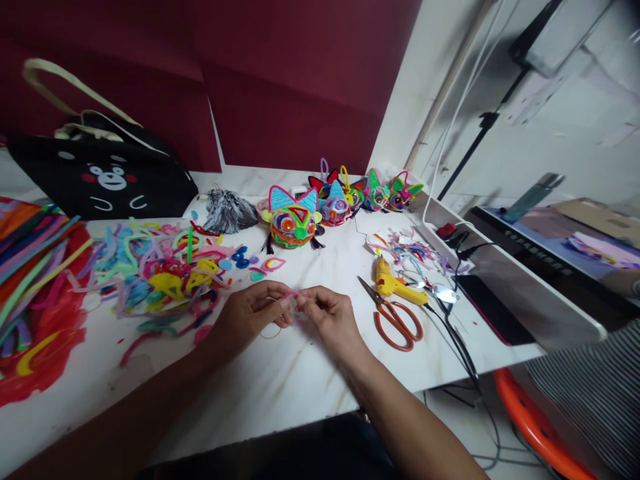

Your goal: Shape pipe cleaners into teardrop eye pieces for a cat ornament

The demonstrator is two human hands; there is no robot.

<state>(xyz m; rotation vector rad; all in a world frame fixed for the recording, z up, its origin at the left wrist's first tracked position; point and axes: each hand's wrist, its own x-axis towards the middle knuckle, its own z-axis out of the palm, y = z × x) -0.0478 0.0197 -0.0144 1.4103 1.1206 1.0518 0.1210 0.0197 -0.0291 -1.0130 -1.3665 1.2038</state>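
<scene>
My left hand (257,310) and my right hand (331,319) meet over the white table, fingertips almost touching. Between them is a short pink pipe cleaner (292,293), pinched by both hands and mostly covered by the fingers. A thin yellowish loop (271,335) shows below the left fingers; whether that hand holds it I cannot tell. Beyond the hands stands a colourful cat-head ornament (293,223) with blue ears. Orange-handled scissors (397,323) and a yellow glue gun (397,283) lie to the right of my right hand.
Loose pipe cleaners (165,273) are heaped at left, beside more on red plastic (60,360). Behind are a black bag (105,177), a grey tassel bundle (227,210) and several ornaments (380,193). Cables (457,340) cross the right side, near a low partition (550,313) and a striped sleeve (595,387).
</scene>
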